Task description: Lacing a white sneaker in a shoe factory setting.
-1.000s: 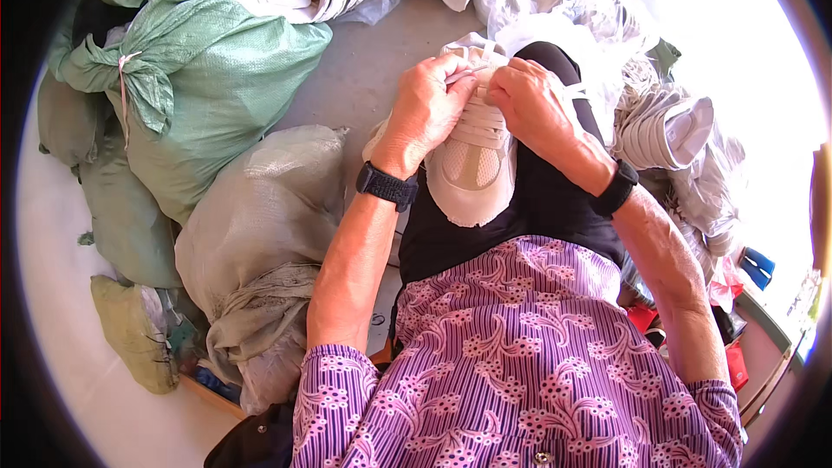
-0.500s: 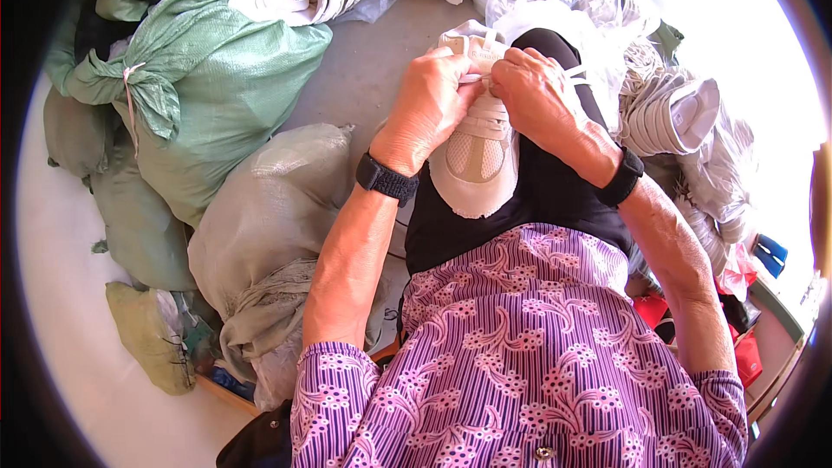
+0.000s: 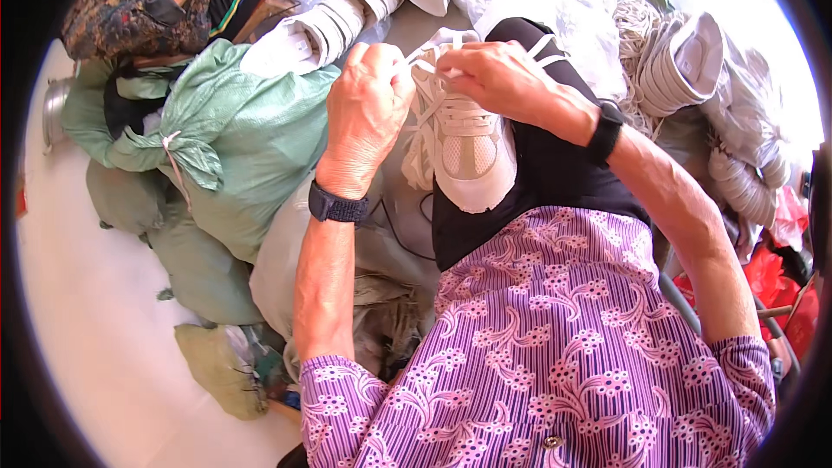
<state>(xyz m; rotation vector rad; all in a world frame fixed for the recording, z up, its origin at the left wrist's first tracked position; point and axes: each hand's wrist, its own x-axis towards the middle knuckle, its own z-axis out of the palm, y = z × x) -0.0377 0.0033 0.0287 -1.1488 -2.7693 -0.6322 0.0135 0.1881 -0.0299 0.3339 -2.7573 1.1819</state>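
So, head cam: there's a white and beige lace-up sneaker (image 3: 475, 152) sitting on the black-trousered thigh, toe pointing back at the wearer. The left hand (image 3: 368, 95) is off to the left of its opening, clear of the upper, fingers curled in and looks like pinching the white shoelace (image 3: 422, 64). The right hand (image 3: 496, 78) is right over the tongue, fingertips pressed together on the lace too. Knotted green woven sack (image 3: 273, 143) just past the left wrist, btw.
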